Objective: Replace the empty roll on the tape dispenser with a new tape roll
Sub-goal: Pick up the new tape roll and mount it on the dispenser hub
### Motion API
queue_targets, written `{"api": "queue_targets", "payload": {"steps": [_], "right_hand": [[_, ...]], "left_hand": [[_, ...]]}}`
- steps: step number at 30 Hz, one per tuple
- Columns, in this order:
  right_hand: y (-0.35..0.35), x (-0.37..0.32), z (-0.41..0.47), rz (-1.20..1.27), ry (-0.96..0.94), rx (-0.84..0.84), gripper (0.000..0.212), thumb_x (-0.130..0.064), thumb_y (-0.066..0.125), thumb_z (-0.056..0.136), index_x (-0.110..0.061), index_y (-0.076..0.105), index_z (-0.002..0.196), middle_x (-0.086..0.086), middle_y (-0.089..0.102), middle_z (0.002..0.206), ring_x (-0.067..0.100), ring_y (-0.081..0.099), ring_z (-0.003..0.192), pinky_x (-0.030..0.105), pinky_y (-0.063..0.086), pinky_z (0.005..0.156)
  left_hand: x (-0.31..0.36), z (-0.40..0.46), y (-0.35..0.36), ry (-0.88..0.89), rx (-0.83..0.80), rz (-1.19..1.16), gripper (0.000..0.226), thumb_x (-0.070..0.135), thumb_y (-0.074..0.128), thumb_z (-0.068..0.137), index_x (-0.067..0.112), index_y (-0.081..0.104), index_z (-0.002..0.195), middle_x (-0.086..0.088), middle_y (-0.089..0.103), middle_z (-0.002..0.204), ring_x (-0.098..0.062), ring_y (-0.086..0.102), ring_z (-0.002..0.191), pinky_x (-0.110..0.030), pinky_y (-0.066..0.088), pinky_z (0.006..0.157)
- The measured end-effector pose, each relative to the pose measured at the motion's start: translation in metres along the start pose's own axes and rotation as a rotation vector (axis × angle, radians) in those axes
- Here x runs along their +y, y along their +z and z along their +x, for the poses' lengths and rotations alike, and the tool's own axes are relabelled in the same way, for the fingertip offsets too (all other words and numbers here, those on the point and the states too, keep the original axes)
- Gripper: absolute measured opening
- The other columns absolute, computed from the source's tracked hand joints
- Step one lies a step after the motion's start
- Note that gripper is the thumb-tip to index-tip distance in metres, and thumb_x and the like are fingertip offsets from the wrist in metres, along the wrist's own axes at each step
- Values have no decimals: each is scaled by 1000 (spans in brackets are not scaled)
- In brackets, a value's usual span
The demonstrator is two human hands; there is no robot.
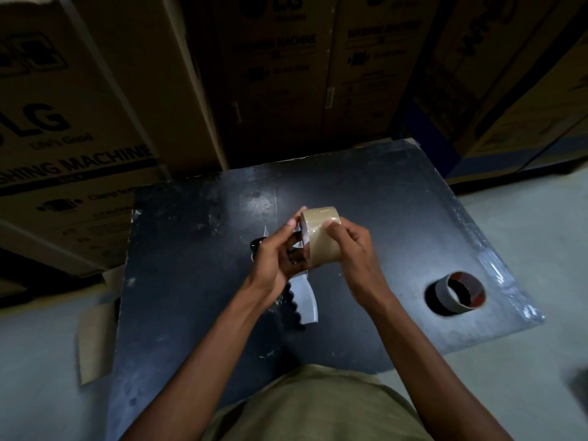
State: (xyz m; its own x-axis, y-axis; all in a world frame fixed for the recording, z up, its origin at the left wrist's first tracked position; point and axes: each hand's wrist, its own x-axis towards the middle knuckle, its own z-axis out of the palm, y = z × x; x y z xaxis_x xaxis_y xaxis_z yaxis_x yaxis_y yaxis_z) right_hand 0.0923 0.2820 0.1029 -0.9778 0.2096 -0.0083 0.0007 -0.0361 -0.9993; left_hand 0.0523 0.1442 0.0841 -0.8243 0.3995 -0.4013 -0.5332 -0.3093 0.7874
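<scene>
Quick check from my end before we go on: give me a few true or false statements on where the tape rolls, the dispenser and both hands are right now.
1. The right hand grips the full brown tape roll. True.
2. The empty grey cardboard core is still on the dispenser. False: it lies on its side on the dark blue board, to the right, apart from both hands.
3. The left hand holds the grey plastic tape dispenser. True.
4. The brown roll rests flat on the board. False: it is held above the board, at the dispenser's head.
5. Cardboard boxes stand behind the board. True.
</scene>
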Motion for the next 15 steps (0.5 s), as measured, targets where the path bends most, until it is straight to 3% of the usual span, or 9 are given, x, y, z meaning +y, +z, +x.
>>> {"api": "queue_targets", "payload": {"steps": [2,5,8,10,13,15], "right_hand": [[1,-2,1,-20,-15,38,33,-20,50,101,-19,67,73,-13,62,60,-2,54,58,16,44,56],[2,-3,2,-13,-19,70,38,-19,51,104,-1,68,76,0,63,62,12,58,57,29,47,54],[2,-4,-1,2,11,87,38,-19,53,106,0,71,78,10,68,64,22,63,56,31,50,51],[2,-3,-4,-19,26,110,40,-18,54,106,-1,70,73,13,67,61,23,62,52,30,49,47],[2,3,-5,-90,29,149,46,-22,57,104,13,62,74,32,58,60,27,57,52,40,46,46],[1,6,-5,-159,18,107,58,-38,57,102,11,60,72,36,56,62,26,55,53,47,45,45]], "left_hand": [[1,-3,-1,31,-68,11,41,36,45,101,30,55,140,-10,62,137,-28,67,109,-55,49,98],[2,-6,-3,58,-145,13,47,40,46,97,29,53,142,-10,59,142,-35,59,125,-56,49,102],[8,-9,-4,137,-129,104,48,40,50,93,21,60,135,-15,62,135,-31,62,117,-49,52,97],[11,-10,-5,234,-108,259,44,35,63,88,15,66,128,-18,67,125,-28,66,109,-46,53,96],[14,-10,-5,354,-70,478,39,18,80,81,10,71,119,-7,74,116,-20,70,109,-41,56,97],[15,-10,-6,422,-38,572,36,12,82,80,9,73,115,-3,73,117,-16,70,110,-37,56,97]]}}
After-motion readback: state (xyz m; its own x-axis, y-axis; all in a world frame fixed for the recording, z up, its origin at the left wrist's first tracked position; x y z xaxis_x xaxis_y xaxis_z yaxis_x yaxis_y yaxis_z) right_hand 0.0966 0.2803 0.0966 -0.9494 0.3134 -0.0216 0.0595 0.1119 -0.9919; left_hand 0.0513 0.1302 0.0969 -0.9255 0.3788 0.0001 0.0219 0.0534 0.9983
